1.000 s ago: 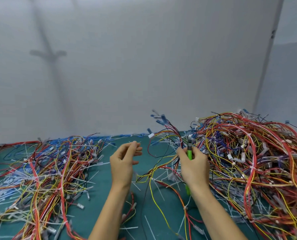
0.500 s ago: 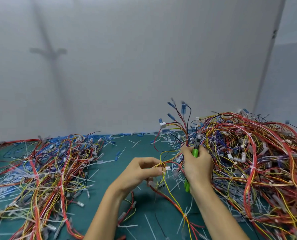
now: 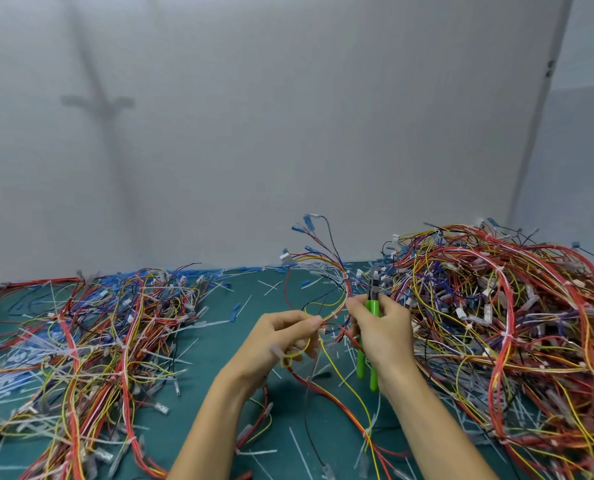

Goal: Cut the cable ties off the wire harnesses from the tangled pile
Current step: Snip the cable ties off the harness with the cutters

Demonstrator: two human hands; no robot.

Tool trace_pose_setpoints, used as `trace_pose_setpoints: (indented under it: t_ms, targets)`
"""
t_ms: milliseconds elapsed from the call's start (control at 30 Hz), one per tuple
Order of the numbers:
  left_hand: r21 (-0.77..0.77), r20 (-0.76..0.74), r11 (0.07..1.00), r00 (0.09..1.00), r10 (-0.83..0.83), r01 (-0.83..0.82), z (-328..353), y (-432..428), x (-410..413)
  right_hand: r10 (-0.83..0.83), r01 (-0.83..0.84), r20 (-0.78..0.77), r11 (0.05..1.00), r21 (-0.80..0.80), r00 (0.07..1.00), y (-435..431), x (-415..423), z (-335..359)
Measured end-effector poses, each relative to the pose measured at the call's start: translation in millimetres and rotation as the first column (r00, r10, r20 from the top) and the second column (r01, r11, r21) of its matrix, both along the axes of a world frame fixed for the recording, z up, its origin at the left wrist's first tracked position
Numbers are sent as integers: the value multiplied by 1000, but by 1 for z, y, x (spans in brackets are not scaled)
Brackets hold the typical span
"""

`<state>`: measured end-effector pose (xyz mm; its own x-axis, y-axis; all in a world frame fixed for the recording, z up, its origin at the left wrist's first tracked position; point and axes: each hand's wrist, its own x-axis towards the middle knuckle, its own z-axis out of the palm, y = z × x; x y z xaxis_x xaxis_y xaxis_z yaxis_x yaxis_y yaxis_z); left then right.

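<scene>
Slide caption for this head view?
Left hand pinches a harness while right hand grips green cutters beside the tangled pile.

A plain pale grey wall with a faint cross-shaped shadow stands behind a green-topped table.

A tall tangled pile fills the right of the table; a flatter heap of wires covers the left. Between them runs a strip of bare green surface, strewn only with flat cut ties, open up to the far wall. Mid-strip, the left hand and the right hand, gripping green cutters, hold a harness whose wires fan upward and trail toward the near edge.
</scene>
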<state>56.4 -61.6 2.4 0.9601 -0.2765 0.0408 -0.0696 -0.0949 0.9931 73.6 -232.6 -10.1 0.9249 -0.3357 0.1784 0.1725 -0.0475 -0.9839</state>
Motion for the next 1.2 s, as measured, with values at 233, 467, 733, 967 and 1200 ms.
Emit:
trace_pose_setpoints:
  t_ms: [233,467,733,967,1200]
  targets:
    - [-83,38,997,999,-2,6,-2,0,1,34,-35,20,999,39,999,0,0,-1]
    - [-95,42,995,999,22,-18,-4,3,1,58,-59,66,998,7,996,3,-3,3]
    - [-206,38,976,996,84,-75,-5,3,3,118,-118,111,993,-3,987,6,-12,9]
    - [-323,-7,925,978,209,-200,-10,-2,7,192,-209,167,974,89,967,11,-19,16]
    - [-367,-20,898,967,254,-243,-8,-7,7,170,-171,115,985,-2,979,11,-16,12]
